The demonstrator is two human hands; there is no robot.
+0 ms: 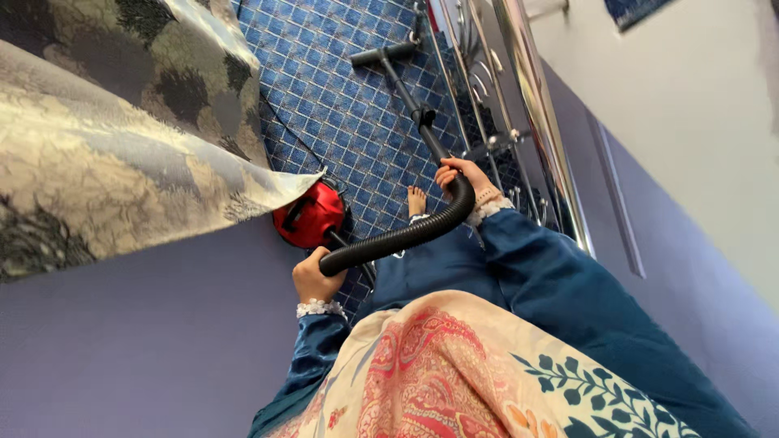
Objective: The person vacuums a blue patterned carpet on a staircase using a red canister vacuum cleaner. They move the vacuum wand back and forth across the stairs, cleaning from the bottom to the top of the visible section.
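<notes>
While left hand (pixel 315 278) grips near end of black ribbed vacuum hose (pixel 406 235), right hand (pixel 456 174) fingers clench rigid black wand (pixel 410 101). Wand's long axis runs away from person across blue checked carpet (pixel 341 105), floor head (pixel 384 55) farthest; red canister vacuum (pixel 308 215) beside left hand.

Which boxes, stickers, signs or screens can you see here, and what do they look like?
None in view: no package, label, sign or screen shows.
The left hand and right hand grip a black ribbed vacuum hose above a blue checked carpet, near a red canister.
</notes>
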